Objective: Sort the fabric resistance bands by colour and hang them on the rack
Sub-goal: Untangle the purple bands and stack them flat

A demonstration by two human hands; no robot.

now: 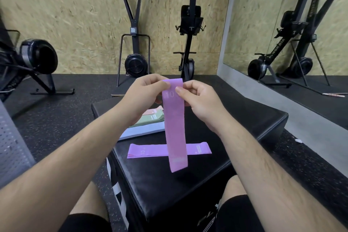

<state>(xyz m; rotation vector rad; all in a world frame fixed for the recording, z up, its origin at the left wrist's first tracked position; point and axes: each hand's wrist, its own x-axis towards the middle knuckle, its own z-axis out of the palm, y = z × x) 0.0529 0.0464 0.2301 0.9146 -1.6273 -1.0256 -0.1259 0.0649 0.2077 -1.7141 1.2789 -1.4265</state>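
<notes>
Above the black box (207,165), both hands (145,94) (199,98) pinch the hanging purple band's (176,128) top edge.

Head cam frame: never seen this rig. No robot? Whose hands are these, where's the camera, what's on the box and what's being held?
There is no robot here. A person wears one wide-angle camera on the head, and it looks forward and down, so the two forearms coming in from the bottom are the wearer's own. The left hand and right hand both pinch the top end of a purple fabric band, which hangs straight down between them. Below it is a black padded box. On the box, a second purple band lies flat, possibly with more under it. Further back sits a stack of peach, green and light blue bands. Behind are rowing machines against a chipboard wall, and a mirror on the right. I cannot pick out the rack in this view.
</notes>
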